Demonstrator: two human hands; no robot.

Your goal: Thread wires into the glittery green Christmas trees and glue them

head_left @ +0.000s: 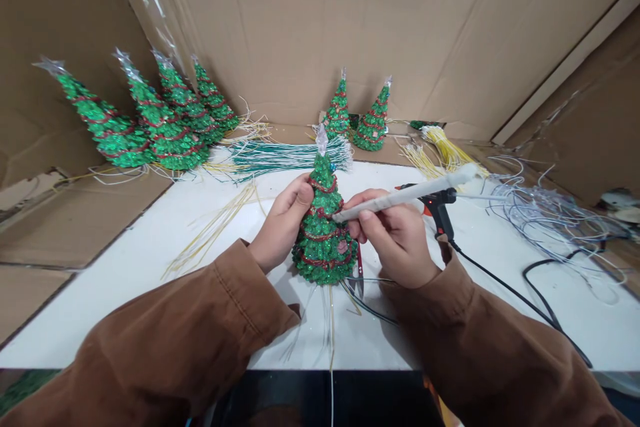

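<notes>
A small green Christmas tree [323,237] with red garlands and a clear star on top stands upright in front of me. My left hand [287,217] is closed around its left side. In my right hand [393,233] is a long white stick [415,193], pinched between thumb and fingers. The stick's narrow end meets the tree's front near the middle garland. Red-handled scissors [360,273] lie behind the tree's right side, partly hidden. Wires trail from under the tree's base toward me.
Several finished trees [165,120] stand at the back left, two more [373,120] at the back middle. Bundles of green-white wire [285,157] and yellow wire [445,147] lie behind. A black glue gun [440,210] with its cable is at right, beside tangled clear wire [540,220]. Cardboard walls [375,20] enclose the white table.
</notes>
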